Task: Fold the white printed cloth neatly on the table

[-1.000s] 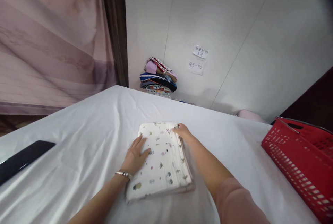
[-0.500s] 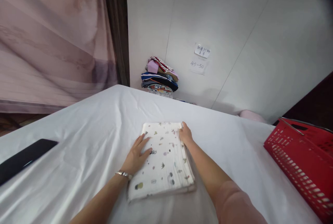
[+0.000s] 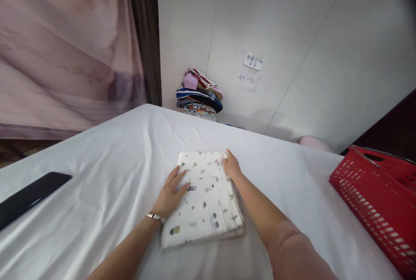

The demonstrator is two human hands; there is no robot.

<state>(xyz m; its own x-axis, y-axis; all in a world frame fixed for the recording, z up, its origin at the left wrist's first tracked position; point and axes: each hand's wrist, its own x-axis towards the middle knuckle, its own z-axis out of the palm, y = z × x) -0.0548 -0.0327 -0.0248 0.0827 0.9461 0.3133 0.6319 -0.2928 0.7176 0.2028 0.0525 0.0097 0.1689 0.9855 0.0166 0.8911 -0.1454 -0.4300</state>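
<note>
Head view: a folded white fabric piece (image 3: 206, 202) with a scattered print of small green, grey and pinkish motifs lies flat at the lower centre of the frame, on a tabletop (image 3: 117, 167) covered in wrinkled white cloth
Print: a pineapple-like motif sits near the fabric's lower left corner
Layers: several folded edges show along the fabric's right and lower sides
Left hand (image 3: 169, 196): open, palm down, fingers spread over the fabric's left edge, with a silver-coloured metal bracelet (image 3: 156, 217) at the wrist
Right hand (image 3: 232, 168): touching the fabric's upper right corner with fingers bent; whether it pinches the layers, I cannot tell
Sleeve (image 3: 294, 254): pinkish, on the right arm, at the bottom of the frame
Basket (image 3: 373, 197): red perforated plastic with a metal handle, at the right edge of the frame, well apart from the fabric
Black object (image 3: 34, 197): flat and smooth, at the lower left
Clothes pile (image 3: 199, 98): folded, multicoloured textiles just above centre, against a pale panelled wall (image 3: 292, 24)
Notes (image 3: 253, 61): two white papers on the wall, the lower reading 45-50
Curtain (image 3: 65, 54): pink, filling the upper left
</note>
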